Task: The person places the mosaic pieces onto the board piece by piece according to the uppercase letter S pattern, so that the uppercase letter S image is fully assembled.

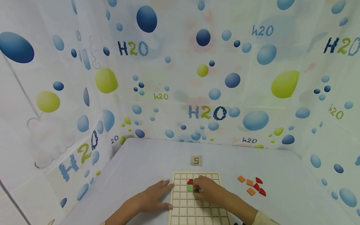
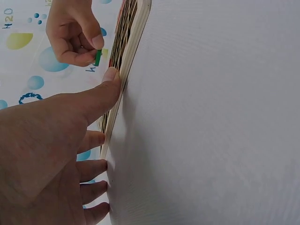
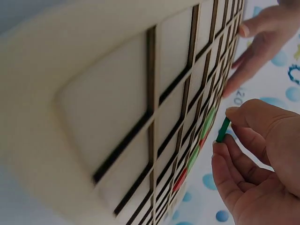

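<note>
A dotted curtain [image 1: 180, 75] hangs behind the table [image 1: 149, 162].

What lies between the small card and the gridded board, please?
In the head view, only bare tabletop separates the card from the gridded board.

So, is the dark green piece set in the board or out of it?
Out: the right hand pinches the dark green piece, and both wrist views show a gap between it and the board.

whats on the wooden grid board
On the wooden grid board lie red tiles and light green tiles. In the head view, the right hand covers part of it, hiding anything beneath.
</note>
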The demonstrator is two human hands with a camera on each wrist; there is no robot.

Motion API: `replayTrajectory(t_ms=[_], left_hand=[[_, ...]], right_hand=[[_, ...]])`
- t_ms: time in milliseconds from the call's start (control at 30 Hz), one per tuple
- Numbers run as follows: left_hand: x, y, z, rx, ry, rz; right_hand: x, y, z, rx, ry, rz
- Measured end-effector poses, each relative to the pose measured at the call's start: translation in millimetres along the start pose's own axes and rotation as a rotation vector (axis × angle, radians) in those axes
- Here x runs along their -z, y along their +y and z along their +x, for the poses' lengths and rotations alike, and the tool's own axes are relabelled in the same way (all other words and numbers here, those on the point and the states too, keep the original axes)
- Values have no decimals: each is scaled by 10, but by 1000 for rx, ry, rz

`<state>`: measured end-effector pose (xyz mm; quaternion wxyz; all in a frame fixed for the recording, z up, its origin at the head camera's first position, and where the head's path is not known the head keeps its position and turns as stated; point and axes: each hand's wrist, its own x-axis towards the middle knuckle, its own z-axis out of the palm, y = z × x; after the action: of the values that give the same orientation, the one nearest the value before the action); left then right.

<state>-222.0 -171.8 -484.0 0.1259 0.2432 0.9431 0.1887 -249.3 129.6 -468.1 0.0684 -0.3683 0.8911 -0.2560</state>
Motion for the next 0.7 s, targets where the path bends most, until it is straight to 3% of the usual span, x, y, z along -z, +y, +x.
replayTrajectory(t_ms=[167, 367, 700], left_hand=[[4, 4, -10, -2, 5, -5], [7, 2, -15, -9, 6, -9], [14, 12, -16, -19, 9, -6]], right_hand=[[-89, -125, 53, 37, -14, -61], [-139, -195, 49, 12, -67, -66], [-164, -187, 77, 7, -60, -168]])
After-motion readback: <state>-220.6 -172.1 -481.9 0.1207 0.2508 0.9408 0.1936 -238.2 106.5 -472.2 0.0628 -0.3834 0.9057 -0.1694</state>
